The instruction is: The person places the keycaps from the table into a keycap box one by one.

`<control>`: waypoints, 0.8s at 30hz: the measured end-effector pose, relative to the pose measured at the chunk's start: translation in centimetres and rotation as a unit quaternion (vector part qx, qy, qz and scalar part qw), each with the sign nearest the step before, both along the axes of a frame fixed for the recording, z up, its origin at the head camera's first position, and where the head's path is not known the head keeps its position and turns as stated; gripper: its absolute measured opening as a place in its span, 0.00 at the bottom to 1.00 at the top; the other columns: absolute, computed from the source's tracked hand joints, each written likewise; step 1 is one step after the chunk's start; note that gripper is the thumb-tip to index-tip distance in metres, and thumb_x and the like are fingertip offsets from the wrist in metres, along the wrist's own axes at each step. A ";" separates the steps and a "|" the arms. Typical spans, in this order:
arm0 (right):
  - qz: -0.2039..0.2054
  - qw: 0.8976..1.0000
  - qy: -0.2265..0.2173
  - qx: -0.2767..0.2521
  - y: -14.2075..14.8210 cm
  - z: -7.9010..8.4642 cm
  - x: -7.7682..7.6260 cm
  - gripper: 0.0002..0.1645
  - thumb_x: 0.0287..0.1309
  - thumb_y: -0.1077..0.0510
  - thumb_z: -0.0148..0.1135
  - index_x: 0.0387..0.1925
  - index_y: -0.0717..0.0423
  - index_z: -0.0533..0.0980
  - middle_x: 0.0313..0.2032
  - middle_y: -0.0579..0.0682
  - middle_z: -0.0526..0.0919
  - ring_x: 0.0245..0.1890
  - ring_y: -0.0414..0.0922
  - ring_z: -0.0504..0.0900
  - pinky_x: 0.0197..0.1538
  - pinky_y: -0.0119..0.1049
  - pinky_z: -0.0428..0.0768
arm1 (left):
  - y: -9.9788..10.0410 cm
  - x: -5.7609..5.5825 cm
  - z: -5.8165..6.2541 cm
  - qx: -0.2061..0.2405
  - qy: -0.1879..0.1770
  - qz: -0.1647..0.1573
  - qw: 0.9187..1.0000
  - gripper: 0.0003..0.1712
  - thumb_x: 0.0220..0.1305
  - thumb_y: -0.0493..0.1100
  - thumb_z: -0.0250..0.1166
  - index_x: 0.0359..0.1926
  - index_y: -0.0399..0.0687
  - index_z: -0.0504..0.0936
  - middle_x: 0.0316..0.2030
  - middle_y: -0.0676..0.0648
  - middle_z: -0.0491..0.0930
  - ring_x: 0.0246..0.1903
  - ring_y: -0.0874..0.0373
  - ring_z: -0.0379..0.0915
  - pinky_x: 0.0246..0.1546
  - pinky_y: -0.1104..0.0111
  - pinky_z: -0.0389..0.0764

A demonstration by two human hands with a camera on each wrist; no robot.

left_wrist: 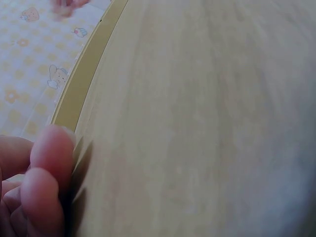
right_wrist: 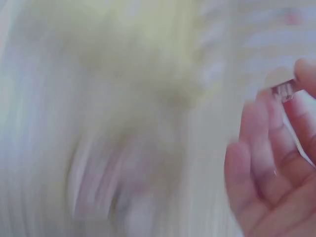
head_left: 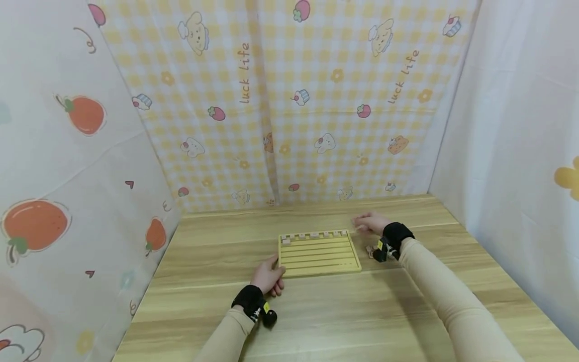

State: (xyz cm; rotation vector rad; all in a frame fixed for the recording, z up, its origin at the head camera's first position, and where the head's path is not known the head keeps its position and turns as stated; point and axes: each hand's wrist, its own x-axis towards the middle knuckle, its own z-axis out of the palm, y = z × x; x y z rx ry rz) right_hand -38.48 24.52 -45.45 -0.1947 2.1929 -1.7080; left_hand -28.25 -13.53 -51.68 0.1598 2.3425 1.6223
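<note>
A person's left hand [head_left: 268, 276] holds the near left corner of a yellow grooved tray [head_left: 316, 255], thumb on the corner, fingertips against its edge. The tray lies on a wooden worktop [head_left: 217, 251], stretching away and rightward from those fingers. Beyond them, small pale blocks [head_left: 314, 235] stand along its far groove, with one more block [head_left: 286, 242] in the next groove, at the left end.

Past the tray's far right corner, the right hand [head_left: 373, 222] pinches a tiny piece [right_wrist: 285, 91] between thumb and fingertips. That hold looks slight, so a small slip could drop the piece or turn it wrong side up. Nearer the person than these fingers, loose pieces [head_left: 370, 251] lie close by the wrist camera [head_left: 381, 250]; a low wrist could scatter them. If the left fingers tugged or tipped the tray, the blocks in its grooves could slide.
</note>
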 end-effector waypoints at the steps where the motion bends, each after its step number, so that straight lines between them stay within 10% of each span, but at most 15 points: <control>1: 0.000 0.997 -0.022 -0.067 -0.4 0.5 -0.1 0.30 0.71 0.62 0.51 0.65 0.78 0.59 0.47 0.60 0.79 0.32 0.38 0.82 0.45 0.35 0.82 | 0.0 0.1 0.0 -0.001 0.001 0.001 1.000 0.36 0.72 0.41 0.55 0.74 0.36 0.51 0.14 0.46 0.77 0.09 0.60 0.72 0.09 0.68 0.74; 6: 0.012 0.944 -0.082 -0.320 -2.8 3.2 0.4 0.31 0.73 0.68 0.41 0.72 0.72 0.47 0.45 0.53 0.78 0.43 0.43 0.83 0.57 0.35 0.76 | 0.1 0.2 0.1 0.002 0.001 0.002 1.000 0.36 0.71 0.40 0.55 0.74 0.35 0.51 0.14 0.46 0.77 0.09 0.60 0.72 0.08 0.68 0.74; 12: 0.032 0.899 -0.112 -0.423 -5.5 5.0 0.6 0.22 0.74 0.69 0.37 0.66 0.65 0.61 0.48 0.56 0.77 0.45 0.46 0.81 0.59 0.36 0.75 | 0.1 0.3 0.2 0.005 0.002 0.004 1.000 0.36 0.71 0.39 0.55 0.74 0.34 0.51 0.14 0.46 0.77 0.09 0.60 0.72 0.08 0.68 0.74; 18: 0.050 0.911 -0.089 -0.400 -7.8 5.4 0.7 0.34 0.71 0.74 0.37 0.74 0.68 0.40 0.48 0.55 0.74 0.43 0.43 0.81 0.54 0.32 0.77 | 0.1 0.2 0.0 -0.005 0.001 0.009 1.000 0.37 0.71 0.41 0.56 0.74 0.35 0.51 0.14 0.46 0.78 0.09 0.60 0.72 0.09 0.69 0.75; 24: 0.008 0.949 -0.043 -0.313 -10.4 4.0 0.3 0.32 0.69 0.73 0.46 0.70 0.74 0.50 0.44 0.55 0.78 0.38 0.41 0.82 0.50 0.32 0.80 | 0.0 0.0 -0.2 0.004 0.003 0.004 1.000 0.36 0.72 0.41 0.55 0.74 0.35 0.51 0.14 0.46 0.77 0.09 0.60 0.72 0.08 0.68 0.75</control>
